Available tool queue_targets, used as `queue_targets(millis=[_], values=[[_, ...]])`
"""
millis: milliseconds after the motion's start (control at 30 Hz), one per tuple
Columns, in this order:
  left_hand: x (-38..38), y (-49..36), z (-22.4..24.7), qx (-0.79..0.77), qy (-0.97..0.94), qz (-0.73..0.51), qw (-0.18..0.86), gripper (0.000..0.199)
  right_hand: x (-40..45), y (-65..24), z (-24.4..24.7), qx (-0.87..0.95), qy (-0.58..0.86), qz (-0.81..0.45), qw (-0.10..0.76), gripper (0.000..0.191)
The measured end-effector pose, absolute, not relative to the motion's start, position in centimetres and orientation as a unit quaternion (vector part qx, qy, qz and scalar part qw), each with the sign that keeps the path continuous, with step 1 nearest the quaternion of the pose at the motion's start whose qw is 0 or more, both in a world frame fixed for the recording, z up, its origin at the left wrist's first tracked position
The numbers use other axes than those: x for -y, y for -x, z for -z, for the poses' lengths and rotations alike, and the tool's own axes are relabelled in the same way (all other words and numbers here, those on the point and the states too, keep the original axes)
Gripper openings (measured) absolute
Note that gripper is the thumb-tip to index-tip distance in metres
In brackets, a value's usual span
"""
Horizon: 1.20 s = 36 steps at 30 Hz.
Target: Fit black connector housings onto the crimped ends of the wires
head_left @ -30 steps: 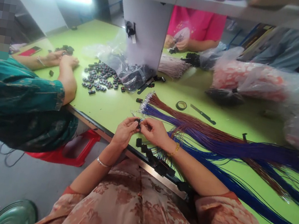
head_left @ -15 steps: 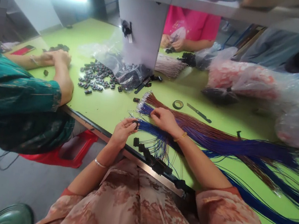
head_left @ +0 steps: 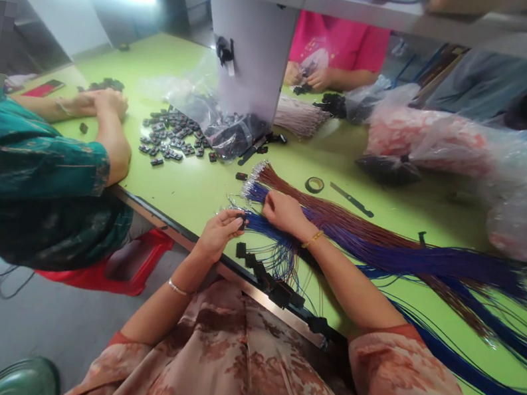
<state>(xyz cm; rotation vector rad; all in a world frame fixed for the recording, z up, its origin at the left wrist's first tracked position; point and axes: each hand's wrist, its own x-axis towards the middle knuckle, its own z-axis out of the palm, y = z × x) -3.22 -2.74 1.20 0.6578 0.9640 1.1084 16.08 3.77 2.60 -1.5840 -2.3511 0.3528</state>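
Observation:
My left hand is closed in a pinch on a small black connector housing near the table's front edge. My right hand rests on the bundle of blue wires, its fingers curled together close to the silvery terminal ends. Whatever those fingertips grip is hidden under the hand. Brown wires lie along the far side of the blue ones. Between my forearms, a row of black housings with thin wires attached lies along the table edge.
A roll of black tape and a thin blade-like tool lie beyond the wires. Loose black housings are piled left of a white post. Co-workers sit at left and opposite. Plastic bags stand back right.
My right hand's fingers have curled in a little more over the blue wires. My left hand stays nearly in place with the black connector housing.

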Motion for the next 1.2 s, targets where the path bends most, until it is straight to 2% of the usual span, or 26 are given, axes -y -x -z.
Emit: queue_targets(millis=[267,400,567,733,1200], values=[[2.8,2.5,-1.5,-0.427,-0.290,-0.503,0.693,0.038,-5.0,-13.3,-3.3,0.788,0.442,-0.291,0.315,0.010],[2.7,2.3,-1.4,-0.414,-0.273,-0.515,0.699,0.039,-4.2,-12.5,-4.8,0.754,0.413,-0.356,0.366,0.010],[2.5,2.3,-1.3,-0.388,-0.256,-0.538,0.703,0.030,-2.3,-13.0,-5.5,0.733,0.438,-0.385,0.350,0.011],[2.4,2.1,-1.4,-0.365,-0.245,-0.539,0.719,0.019,-0.8,-13.9,-4.8,0.734,0.477,-0.351,0.332,0.018],[2.4,2.1,-1.4,-0.351,-0.248,-0.534,0.728,0.022,0.3,-13.8,-4.5,0.756,0.487,-0.313,0.307,0.022]])
